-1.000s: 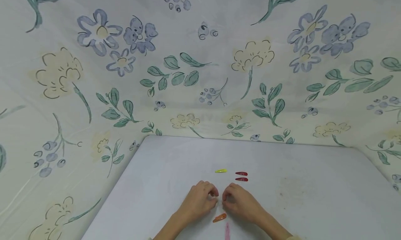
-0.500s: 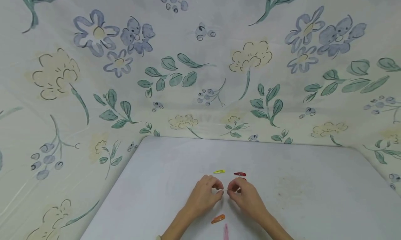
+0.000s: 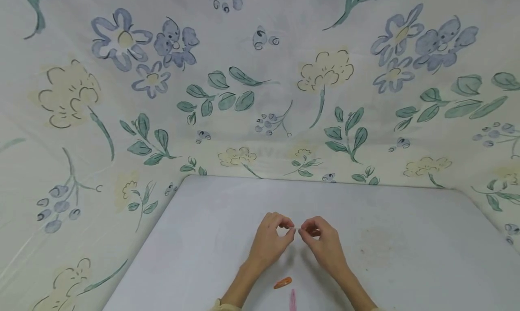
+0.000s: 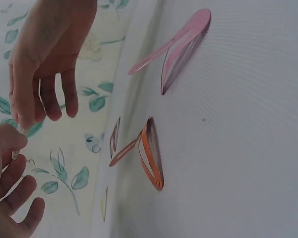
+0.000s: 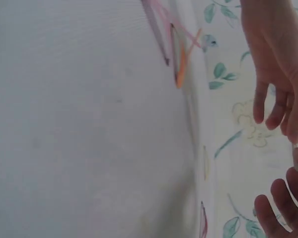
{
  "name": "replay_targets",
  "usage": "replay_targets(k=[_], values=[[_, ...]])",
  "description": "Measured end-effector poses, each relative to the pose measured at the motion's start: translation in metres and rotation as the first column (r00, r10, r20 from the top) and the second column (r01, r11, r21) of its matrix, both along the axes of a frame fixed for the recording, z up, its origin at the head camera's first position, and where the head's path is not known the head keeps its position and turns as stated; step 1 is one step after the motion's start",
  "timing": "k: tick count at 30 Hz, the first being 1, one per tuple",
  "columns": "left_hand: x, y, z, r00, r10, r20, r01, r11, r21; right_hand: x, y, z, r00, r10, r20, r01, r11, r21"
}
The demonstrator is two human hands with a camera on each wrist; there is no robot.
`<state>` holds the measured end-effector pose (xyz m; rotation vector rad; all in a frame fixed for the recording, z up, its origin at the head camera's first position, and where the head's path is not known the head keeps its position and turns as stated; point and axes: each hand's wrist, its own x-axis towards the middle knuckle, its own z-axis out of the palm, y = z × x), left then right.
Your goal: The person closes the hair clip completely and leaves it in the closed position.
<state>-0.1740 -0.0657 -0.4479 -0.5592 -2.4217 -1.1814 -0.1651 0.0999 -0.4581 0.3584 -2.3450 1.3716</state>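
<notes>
Whitish and mostly covered, a clip is pinched by the left hand and right hand.

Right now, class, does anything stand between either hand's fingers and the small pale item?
Nothing visible stands in the way: the left hand and right hand both pinch the small pale item above the table. The orange clip and pink clip lie apart, nearer the person.

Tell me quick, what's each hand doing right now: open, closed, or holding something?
Left hand: closed, pinching what looks like a small pale clip.
Right hand: closed, pinching the same pale clip.
</notes>
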Motion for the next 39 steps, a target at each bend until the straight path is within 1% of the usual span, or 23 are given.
replay_targets(k=[4,10,13,20,24,30,34,39], values=[[-0.003,0.007,0.004,0.999,0.013,-0.037,-0.010,0.996,0.088,-0.004,0.002,0.008,0.998,-0.029,-0.060,0.028,1.000,-0.011],[-0.007,0.018,0.008,0.999,0.043,-0.027,-0.038,0.984,0.177,-0.006,0.002,0.014,0.996,-0.075,-0.038,0.073,0.996,-0.055],[-0.008,0.022,0.006,0.998,0.057,-0.040,-0.049,0.980,0.192,-0.006,0.000,0.013,0.995,-0.101,-0.027,0.099,0.992,-0.075],[-0.008,0.028,0.001,0.994,0.072,-0.081,-0.053,0.974,0.220,-0.005,-0.001,0.009,0.988,-0.146,-0.039,0.144,0.987,-0.068],[-0.008,0.031,0.001,0.991,0.086,-0.107,-0.058,0.969,0.241,-0.005,-0.001,0.010,0.986,-0.155,-0.065,0.149,0.985,-0.085],[-0.006,0.032,0.004,0.987,0.110,-0.119,-0.075,0.961,0.267,-0.003,-0.004,0.013,0.979,-0.176,-0.103,0.165,0.980,-0.109],[-0.005,0.031,0.003,0.985,0.113,-0.128,-0.073,0.957,0.282,-0.002,-0.006,0.012,0.973,-0.194,-0.127,0.179,0.977,-0.118],[-0.006,0.033,0.002,0.979,0.124,-0.162,-0.071,0.951,0.300,-0.002,-0.005,0.011,0.965,-0.211,-0.157,0.190,0.972,-0.137]])
